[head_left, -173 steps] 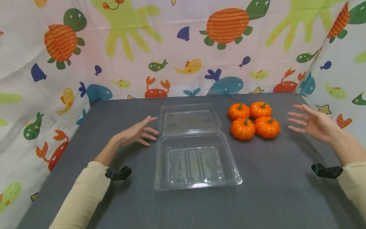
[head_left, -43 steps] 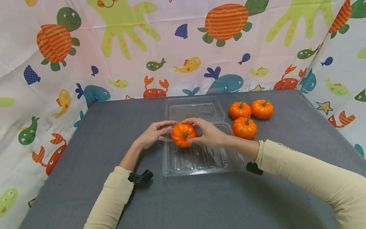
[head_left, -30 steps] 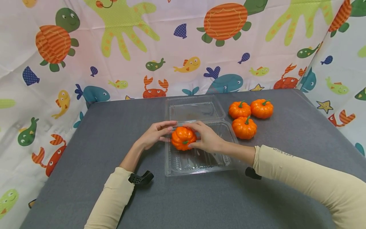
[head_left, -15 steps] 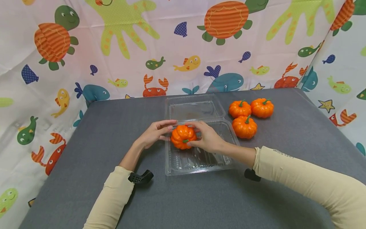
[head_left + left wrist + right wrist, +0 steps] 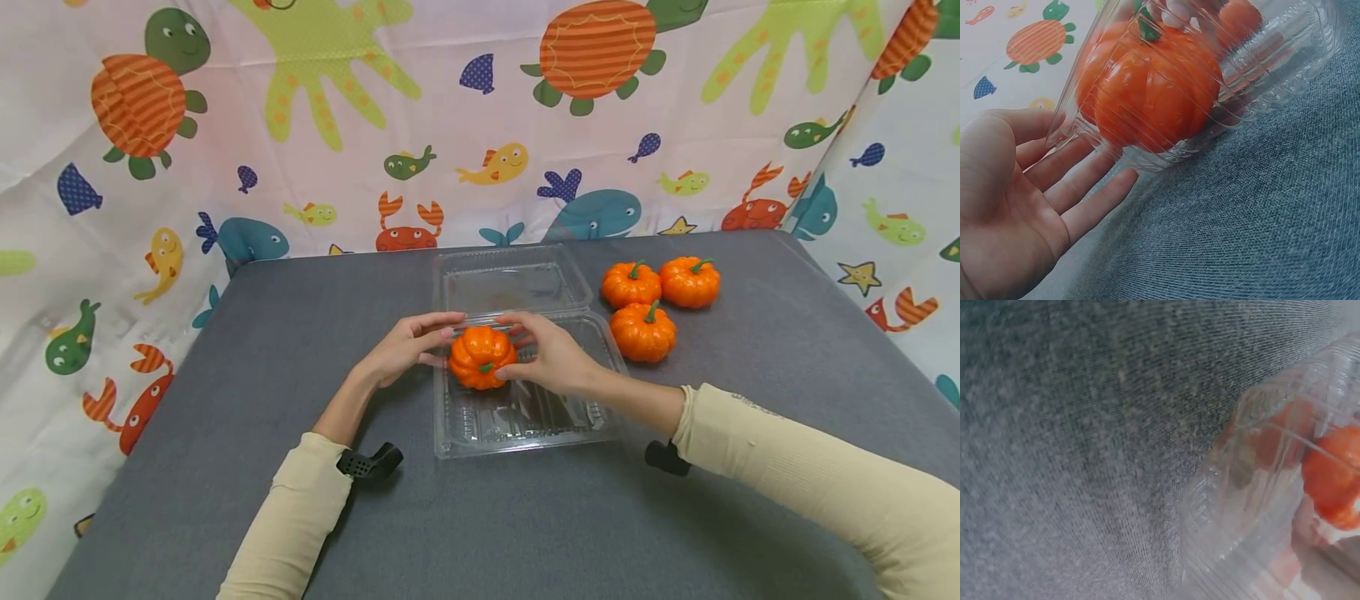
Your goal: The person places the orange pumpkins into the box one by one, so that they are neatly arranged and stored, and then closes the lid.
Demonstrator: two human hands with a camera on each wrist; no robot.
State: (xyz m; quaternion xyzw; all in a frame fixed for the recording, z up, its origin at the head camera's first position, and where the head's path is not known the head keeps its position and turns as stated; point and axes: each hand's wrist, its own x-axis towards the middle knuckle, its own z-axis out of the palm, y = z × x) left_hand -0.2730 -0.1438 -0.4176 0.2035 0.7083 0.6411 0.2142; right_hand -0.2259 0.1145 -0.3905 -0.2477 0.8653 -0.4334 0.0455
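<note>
A small orange pumpkin [image 5: 482, 358] with a green stem sits in the left part of the clear plastic clamshell container [image 5: 525, 450]. Its lid [image 5: 517, 283] lies folded back behind. My right hand [image 5: 551, 358] is just right of the pumpkin, thumb tip at its side and fingers loosened. In the right wrist view the pumpkin [image 5: 1334, 478] shows at the right edge, partly cut off. My left hand [image 5: 397, 354] has its fingers extended at the container's left wall; in the left wrist view that hand [image 5: 1029, 200] touches the rim, palm up, with the pumpkin [image 5: 1150, 87] behind the plastic.
Three more orange pumpkins stand together right of the container: a front one [image 5: 642, 332], a back left one [image 5: 631, 284] and a back right one [image 5: 689, 281]. A grey cloth covers the table [image 5: 480, 533]. A printed curtain [image 5: 337, 167] hangs behind and at the sides.
The pumpkin went from the group at right into the container, between both hands. In the last half second my right hand has eased slightly right, loosening from it; the left hand stayed put.
</note>
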